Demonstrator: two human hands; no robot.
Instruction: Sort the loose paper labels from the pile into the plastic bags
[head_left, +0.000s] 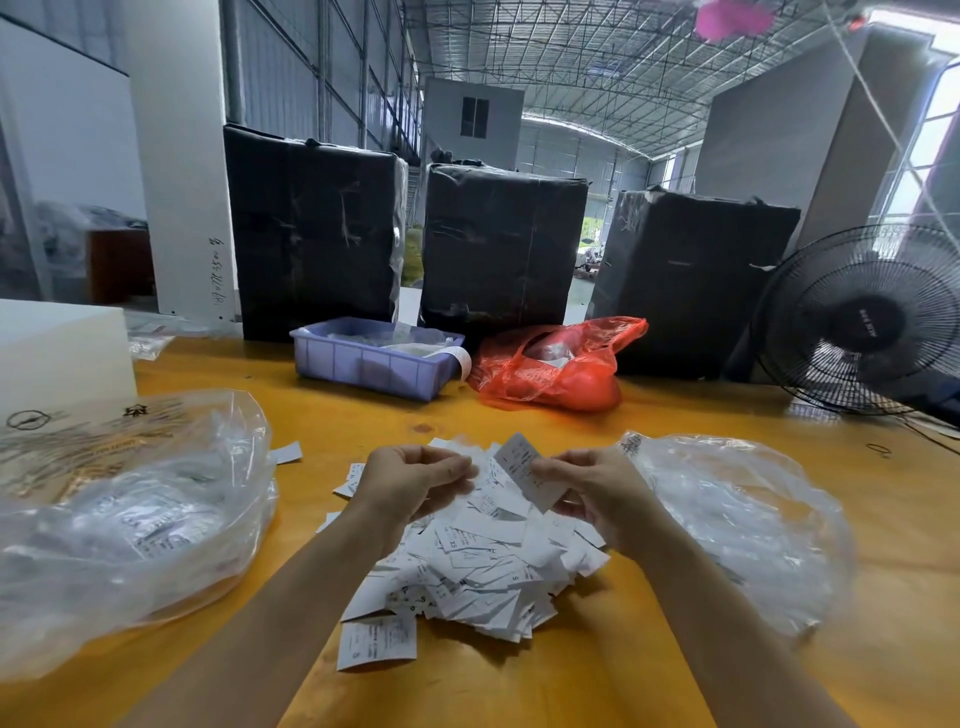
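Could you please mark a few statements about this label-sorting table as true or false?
1. The right hand pinches a single paper label above the pile of labels. True.
2. The pile lies inside the blue tray. False: the pile lies on the bare table, and the tray stands farther back.
3. A clear plastic bag lies to the left of the pile and another clear bag to its right. True.
4. The red bag sits right of the blue tray. True.
5. The fan stands at the table's left edge. False: it stands at the right.
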